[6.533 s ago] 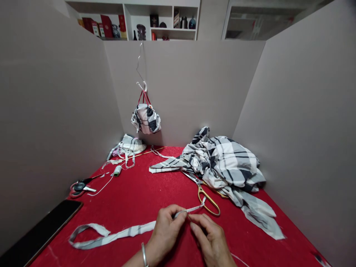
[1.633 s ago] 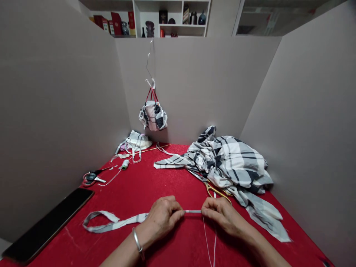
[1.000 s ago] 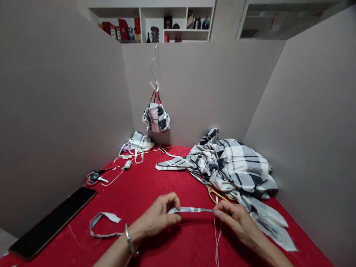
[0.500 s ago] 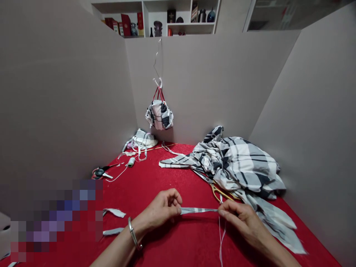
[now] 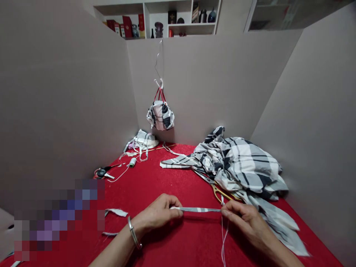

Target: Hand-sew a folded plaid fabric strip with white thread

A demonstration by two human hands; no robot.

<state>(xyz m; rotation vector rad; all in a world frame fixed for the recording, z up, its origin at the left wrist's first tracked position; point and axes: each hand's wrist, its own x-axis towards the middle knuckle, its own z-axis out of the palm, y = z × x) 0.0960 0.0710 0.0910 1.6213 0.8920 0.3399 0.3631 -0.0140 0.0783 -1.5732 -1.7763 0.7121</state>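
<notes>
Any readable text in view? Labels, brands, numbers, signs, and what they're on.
None readable.
Red box on the shelf: too small.
Dark box: pale mark, too small.
Tilted box: marks like lettering, too blurred.
Thread spool: nothing legible.
Cloth strip: no lettering visible.
Pixelated patch: anything there is hidden.

The left forearm [image 5: 114,244] and right forearm [image 5: 278,246] come in from the near edge, slanting inward. The left hand [image 5: 158,213] has its index finger arched over an inward-pointing thumb, gripping between them. The right hand [image 5: 242,218] pinches with thumb and index fingertips. The hands face each other, level and apart.
</notes>
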